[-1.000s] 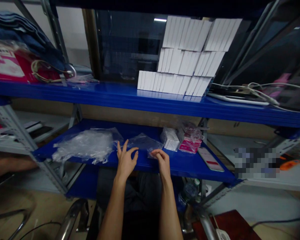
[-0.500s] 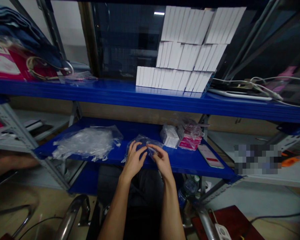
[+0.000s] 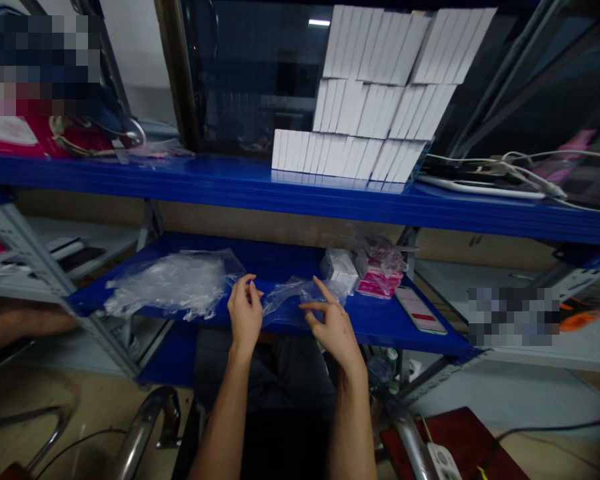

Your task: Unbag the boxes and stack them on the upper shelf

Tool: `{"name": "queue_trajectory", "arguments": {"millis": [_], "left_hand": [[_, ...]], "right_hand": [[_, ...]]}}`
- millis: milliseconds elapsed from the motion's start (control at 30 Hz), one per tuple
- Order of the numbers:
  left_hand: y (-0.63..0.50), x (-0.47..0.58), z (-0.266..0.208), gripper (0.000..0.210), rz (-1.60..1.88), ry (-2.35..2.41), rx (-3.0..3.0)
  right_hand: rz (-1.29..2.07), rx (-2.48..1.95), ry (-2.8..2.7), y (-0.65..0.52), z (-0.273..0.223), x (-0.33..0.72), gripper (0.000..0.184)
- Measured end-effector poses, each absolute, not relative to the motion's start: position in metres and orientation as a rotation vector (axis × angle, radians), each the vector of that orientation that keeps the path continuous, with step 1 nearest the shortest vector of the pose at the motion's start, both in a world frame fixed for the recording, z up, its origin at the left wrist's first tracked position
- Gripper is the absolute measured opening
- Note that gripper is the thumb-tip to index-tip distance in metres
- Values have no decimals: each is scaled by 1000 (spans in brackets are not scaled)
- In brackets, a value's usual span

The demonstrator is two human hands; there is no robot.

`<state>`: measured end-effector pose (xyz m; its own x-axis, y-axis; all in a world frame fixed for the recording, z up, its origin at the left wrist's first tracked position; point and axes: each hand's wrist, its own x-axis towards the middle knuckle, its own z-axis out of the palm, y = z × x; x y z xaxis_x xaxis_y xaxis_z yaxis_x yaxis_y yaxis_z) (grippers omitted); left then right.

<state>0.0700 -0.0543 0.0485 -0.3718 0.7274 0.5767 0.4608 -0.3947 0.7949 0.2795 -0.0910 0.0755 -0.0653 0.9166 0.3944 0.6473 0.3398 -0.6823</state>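
Observation:
A crumpled clear plastic bag (image 3: 283, 293) lies across the front of the lower blue shelf, between my hands. My left hand (image 3: 245, 310) is at the bag's left end, its fingers curled in and closed, apparently pinching the film's edge. Over the bag's right part is my right hand (image 3: 331, 323), with its index finger stretched out and the other fingers apart. Part of the bag is hidden behind that hand. To the left, a heap of clear plastic bags (image 3: 167, 283) spreads over the shelf. A white box (image 3: 341, 270) stands just beyond my right hand.
Beside the white box is a pink box (image 3: 377, 283) under crumpled film, then a phone (image 3: 420, 310) at the right. On the upper blue shelf (image 3: 220, 181) stand stacked white boxes (image 3: 360, 107) and cables (image 3: 525, 170). A bottle (image 3: 381, 368) is below, near metal chair arms.
My hands have moved apart, the left one leftward and the right one slightly right. The plastic bag now stretches out more widely between them. My right index finger has straightened.

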Motion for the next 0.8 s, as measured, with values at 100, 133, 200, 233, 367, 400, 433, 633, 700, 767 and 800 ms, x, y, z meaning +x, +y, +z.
{"name": "queue_trajectory", "arguments": {"millis": [100,133,200,233,367,400,433,633,700,767,800], "left_hand": [[-61,74,58,27,1708,1388,1843],[-63,77,58,25,1601,1339,1982],[-64,83,53,23,1359,1302,2204],[-64,86,49,25,1266,1328,2252],[-54,98,30,34,1305,1550,2125],[-52,99,29,32,1397,1602,2054],[-51,100,29,29,1501,1649,1982],[-58,92,50,20,1968,1750,1791],[-62,90,56,25,1965,1729,1831],[-63,88,59,34,1917,1693,1858],[-63,87,60,35,1903,1684,1858]], "right_hand": [[342,-1436,-1783,-86,70,277,32],[330,-1419,-1788,-84,68,277,35],[340,-1365,-1803,-82,68,278,42],[364,-1339,-1809,-81,69,279,45],[438,-1327,-1819,-87,76,284,47],[413,-1352,-1824,-88,77,286,45],[373,-1380,-1831,-90,77,287,41],[192,-1429,-1719,-85,71,285,63],[139,-1400,-1623,-80,68,279,66],[117,-1356,-1527,-76,65,274,58],[132,-1338,-1463,-75,64,273,54]]}}
